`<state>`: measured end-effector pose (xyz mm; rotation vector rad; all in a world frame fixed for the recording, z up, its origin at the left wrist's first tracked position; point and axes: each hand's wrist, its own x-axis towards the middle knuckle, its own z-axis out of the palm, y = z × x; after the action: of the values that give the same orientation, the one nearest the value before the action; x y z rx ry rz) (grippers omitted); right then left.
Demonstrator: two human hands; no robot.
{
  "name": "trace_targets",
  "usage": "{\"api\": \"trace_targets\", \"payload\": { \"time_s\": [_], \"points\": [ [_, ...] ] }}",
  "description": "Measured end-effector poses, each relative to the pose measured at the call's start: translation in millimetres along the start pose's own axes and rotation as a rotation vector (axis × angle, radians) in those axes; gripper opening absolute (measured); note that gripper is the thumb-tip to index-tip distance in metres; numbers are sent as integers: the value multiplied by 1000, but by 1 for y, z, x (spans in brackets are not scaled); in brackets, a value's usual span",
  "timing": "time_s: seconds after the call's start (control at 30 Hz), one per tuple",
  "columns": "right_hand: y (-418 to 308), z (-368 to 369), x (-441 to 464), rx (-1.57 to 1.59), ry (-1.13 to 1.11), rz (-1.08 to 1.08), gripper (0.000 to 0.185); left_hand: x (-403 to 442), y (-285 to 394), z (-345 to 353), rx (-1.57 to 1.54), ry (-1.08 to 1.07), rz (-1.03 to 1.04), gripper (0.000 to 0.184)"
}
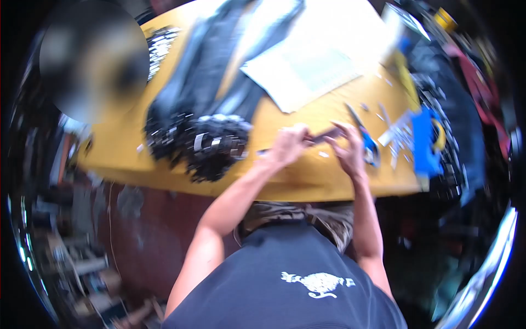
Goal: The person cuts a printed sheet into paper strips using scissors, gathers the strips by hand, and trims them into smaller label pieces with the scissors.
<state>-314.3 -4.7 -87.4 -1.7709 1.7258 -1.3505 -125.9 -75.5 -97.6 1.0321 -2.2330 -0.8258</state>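
Note:
Over the yellow table, my left hand point(290, 143) is closed on one end of a short dark strip point(325, 136). The other end of the strip is pinched between the fingers of my right hand point(349, 147). Motion blur hides what kind of strip it is. Beside my right hand lies a pair of scissors with blue handles point(371, 149). To the left of my left hand rests a thick bundle of long black strips point(205, 90), their near ends flecked with white.
A white sheet point(298, 74) lies beyond my hands on the yellow table point(126, 148). Small white scraps point(402, 137) and a blue object point(426, 143) are at the right. More dark strips hang over the right edge. A round blurred patch covers the upper left.

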Motion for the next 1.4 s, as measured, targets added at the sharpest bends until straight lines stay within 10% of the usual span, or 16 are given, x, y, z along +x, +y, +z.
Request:
{"api": "trace_targets", "payload": {
  "time_s": [0.2, 0.53, 0.7, 0.97, 1.07, 1.17, 1.27, 1.4],
  "points": [
    [65, 15, -2, 62, -110, 22, 36, 6, -26, 39, 407, 291, 193, 18],
    [63, 11, -7, -8, -26, 216, 35, -5, -21, 10, -60, 357, 131, 10],
    [71, 10, -8, 107, 184, -40, 34, -10, 18, -29, -163, 295, 75, 17],
    [17, 7, -9, 765, -5, 427, 29, -18, 52, -41, -196, 256, 101, 28],
    [8, 14, -8, 411, 60, 97, 27, -26, 53, -48, -286, 217, 105, 19],
    [-95, -3, 4, 767, 276, 545, 20, -39, 41, -59, -391, 146, 88, 7],
    [31, -20, 7, 1153, 71, 386, 31, -56, 31, -79, -549, 64, -116, 8],
    [-2, -16, -14, 992, 40, 291, 22, -58, -1, -69, -432, 278, -1, 13]
  ]
}}
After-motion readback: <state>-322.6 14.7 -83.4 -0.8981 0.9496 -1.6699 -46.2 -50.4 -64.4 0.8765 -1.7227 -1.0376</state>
